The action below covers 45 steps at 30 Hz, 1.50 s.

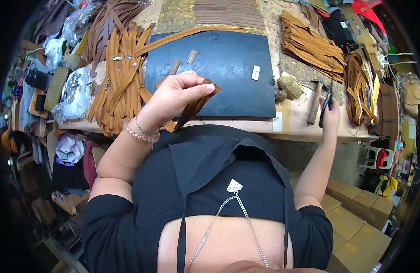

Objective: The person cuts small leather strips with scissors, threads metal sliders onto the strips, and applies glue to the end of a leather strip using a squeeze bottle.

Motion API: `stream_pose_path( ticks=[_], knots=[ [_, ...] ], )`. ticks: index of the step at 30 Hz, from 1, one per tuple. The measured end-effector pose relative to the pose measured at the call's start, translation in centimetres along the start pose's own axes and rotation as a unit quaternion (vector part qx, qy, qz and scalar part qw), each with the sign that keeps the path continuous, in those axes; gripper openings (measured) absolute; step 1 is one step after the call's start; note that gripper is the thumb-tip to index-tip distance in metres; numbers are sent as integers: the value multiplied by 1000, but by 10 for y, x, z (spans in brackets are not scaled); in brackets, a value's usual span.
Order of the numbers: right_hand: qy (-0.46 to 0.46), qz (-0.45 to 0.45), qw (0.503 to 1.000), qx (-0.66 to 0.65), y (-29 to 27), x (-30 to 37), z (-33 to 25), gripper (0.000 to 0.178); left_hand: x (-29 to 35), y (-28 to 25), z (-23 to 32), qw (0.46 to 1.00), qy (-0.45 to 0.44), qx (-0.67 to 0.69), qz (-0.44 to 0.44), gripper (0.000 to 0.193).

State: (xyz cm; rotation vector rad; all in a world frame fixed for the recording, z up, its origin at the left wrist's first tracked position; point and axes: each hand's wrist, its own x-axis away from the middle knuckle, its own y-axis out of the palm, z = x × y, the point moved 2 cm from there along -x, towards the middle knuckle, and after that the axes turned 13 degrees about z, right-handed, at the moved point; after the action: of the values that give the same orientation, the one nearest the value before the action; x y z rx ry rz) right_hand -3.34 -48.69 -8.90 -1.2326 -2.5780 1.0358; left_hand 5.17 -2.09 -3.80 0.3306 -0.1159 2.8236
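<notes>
My left hand [185, 93] is closed in a pinch on a brown strip that looks like zipper tape [190, 110], over the near edge of a dark board [237, 59]. A folded end of the strip pokes out past the thumb, and the rest hangs toward my lap. At the right of the bench, my right hand [331, 116] is wrapped round the black handles of scissors [326, 108], their thin blades pointing away from me. A hammer [315, 104] with a wooden handle lies just left of them. On the board lie small brown-grey pieces [192, 56] and a pale rectangular block [255, 73].
Left of the board is a heap of tan strips [121, 86] with small metal parts on top. A bundle of similar strips [310, 45] lies at the far right. A rough stone-like lump [290, 85] sits beside the board. Cardboard boxes [355, 227] stand low at the right.
</notes>
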Motion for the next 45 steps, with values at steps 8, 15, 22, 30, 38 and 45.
stream_pose_path(
  ticks=[8,15,22,30,38,45],
  knots=[
    [-22,179,946,271,-50,-65,146,60,-1,16,26,999,12,-16,-33,19],
    [-62,-185,902,-385,63,75,-119,49,-1,46,26,993,49,86,-60,15],
    [41,-320,816,-479,101,148,-186,62,1,31,20,982,15,179,-58,37],
    [-309,-202,895,-249,95,157,-199,17,18,8,-7,957,-98,266,-61,36],
    [-412,-211,875,-144,97,174,-213,22,22,22,-25,930,-156,316,-100,26],
    [-388,-209,883,-161,96,176,-213,12,29,7,-32,945,-159,242,-154,25]
  ],
)
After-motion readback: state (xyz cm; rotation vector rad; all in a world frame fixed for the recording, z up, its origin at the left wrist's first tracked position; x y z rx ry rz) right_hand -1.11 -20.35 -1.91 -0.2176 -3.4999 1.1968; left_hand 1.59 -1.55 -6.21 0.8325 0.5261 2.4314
